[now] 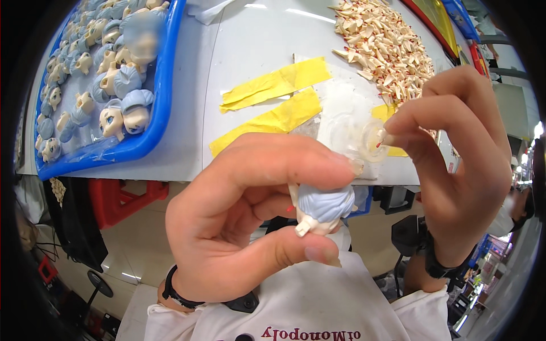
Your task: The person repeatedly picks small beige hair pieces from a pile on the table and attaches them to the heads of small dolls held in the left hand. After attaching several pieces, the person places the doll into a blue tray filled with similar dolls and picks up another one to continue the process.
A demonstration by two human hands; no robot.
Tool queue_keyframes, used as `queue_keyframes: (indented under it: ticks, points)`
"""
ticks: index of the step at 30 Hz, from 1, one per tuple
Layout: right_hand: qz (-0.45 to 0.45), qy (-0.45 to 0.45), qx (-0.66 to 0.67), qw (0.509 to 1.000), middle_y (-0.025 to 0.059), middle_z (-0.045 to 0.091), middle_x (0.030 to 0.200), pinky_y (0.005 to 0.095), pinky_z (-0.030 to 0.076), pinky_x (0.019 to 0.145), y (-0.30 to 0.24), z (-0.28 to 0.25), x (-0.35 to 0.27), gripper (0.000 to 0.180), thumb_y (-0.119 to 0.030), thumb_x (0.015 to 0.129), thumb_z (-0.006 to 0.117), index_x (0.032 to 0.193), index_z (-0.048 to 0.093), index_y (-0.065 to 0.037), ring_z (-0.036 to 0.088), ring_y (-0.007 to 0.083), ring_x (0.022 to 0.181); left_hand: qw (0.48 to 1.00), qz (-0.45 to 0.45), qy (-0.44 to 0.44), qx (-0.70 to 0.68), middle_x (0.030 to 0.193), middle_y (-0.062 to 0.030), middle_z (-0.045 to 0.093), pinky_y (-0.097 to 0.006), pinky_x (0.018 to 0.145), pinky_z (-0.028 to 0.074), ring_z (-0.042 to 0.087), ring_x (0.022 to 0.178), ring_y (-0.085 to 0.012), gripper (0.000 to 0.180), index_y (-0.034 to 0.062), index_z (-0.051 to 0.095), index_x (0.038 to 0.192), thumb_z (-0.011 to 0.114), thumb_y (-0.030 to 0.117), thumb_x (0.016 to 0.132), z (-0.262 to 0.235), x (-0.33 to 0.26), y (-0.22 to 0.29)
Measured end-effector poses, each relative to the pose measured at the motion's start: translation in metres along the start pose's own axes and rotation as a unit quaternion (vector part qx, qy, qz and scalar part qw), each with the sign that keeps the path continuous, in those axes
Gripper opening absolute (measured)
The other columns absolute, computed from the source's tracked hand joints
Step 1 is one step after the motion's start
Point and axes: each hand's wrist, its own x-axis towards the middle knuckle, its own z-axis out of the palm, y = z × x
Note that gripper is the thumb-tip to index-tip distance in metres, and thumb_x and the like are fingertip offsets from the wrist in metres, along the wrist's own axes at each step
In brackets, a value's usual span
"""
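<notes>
In the middle of the head view, my left hand [244, 204] grips a small doll head [325, 203] between thumb and fingers. Pale blue moulded hair covers it, and a cream peg sticks out near my thumb. Beside the head, a thin cream piece with a red end [293, 196] shows within my fingers. My right hand [460, 131], raised at the right, pinches a small cream piece with a red mark [380, 137] over a small clear round dish [372, 152]. My fingertips partly hide that piece.
A blue tray [165, 85] of doll heads stands at the left. Many cream pointed pieces with red ends [387, 48] lie heaped at the back right. Yellow tape strips [273, 85] stick to the white table [233, 45]. A red stool [122, 202] is below its edge.
</notes>
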Motion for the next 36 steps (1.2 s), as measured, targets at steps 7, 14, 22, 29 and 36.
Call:
queue_keyframes:
  ticks: [7,14,22,29,36]
  points:
    - [0.019,0.038,0.320,0.946,0.0055,0.043,0.075,0.0216,0.033,0.057,0.002,0.001,-0.038,0.016,-0.008,0.067,0.068,0.076,0.054,-0.008,0.041,0.0130,0.066,1.000,0.010,0.018,-0.010,0.096,-0.0184,0.050,-0.024,0.059,0.050,0.060,0.072,-0.0201,0.049,-0.0037,0.048,0.099,0.076,0.021,0.067,0.012,-0.002,0.000]
    - [0.068,0.054,0.325,0.942,0.0032,0.044,0.072,0.0215,0.035,0.055,-0.013,0.005,-0.045,0.020,-0.001,0.067,0.064,0.080,0.053,-0.011,0.040,0.0115,0.061,0.992,0.036,-0.067,0.101,0.095,-0.0191,0.051,-0.025,0.067,0.049,0.058,0.073,-0.0190,0.032,-0.0030,0.053,0.094,0.070,0.005,0.069,0.008,0.003,0.004]
    - [-0.012,0.061,0.323,0.944,0.0031,0.047,0.071,0.0240,0.038,0.055,-0.004,0.007,-0.046,0.032,0.002,0.060,0.065,0.085,0.051,-0.012,0.042,0.0136,0.060,0.962,0.122,-0.047,0.241,0.095,-0.0191,0.053,-0.024,0.067,0.048,0.057,0.078,-0.0192,0.030,-0.0029,0.055,0.095,0.062,-0.008,0.066,0.019,-0.003,0.009]
    - [0.024,0.051,0.397,0.916,0.0063,0.052,0.081,0.0252,0.041,0.061,0.012,0.006,-0.055,0.042,-0.006,0.066,0.072,0.099,0.048,-0.008,0.049,0.0144,0.069,0.938,0.143,-0.043,0.314,0.091,-0.0171,0.056,-0.025,0.063,0.044,0.053,0.075,-0.0184,0.031,-0.0004,0.056,0.094,0.069,0.002,0.067,0.019,0.003,0.012]
    - [0.224,-0.080,0.583,0.777,0.0117,0.055,0.101,0.0279,0.044,0.080,-0.002,-0.016,-0.057,0.060,-0.004,0.067,0.073,0.116,0.039,0.003,0.055,0.0168,0.093,0.832,0.225,-0.140,0.487,0.095,-0.0155,0.055,-0.034,0.067,0.043,0.051,0.078,-0.0258,0.052,-0.0007,0.052,0.099,0.073,0.033,0.065,0.032,0.018,0.018]
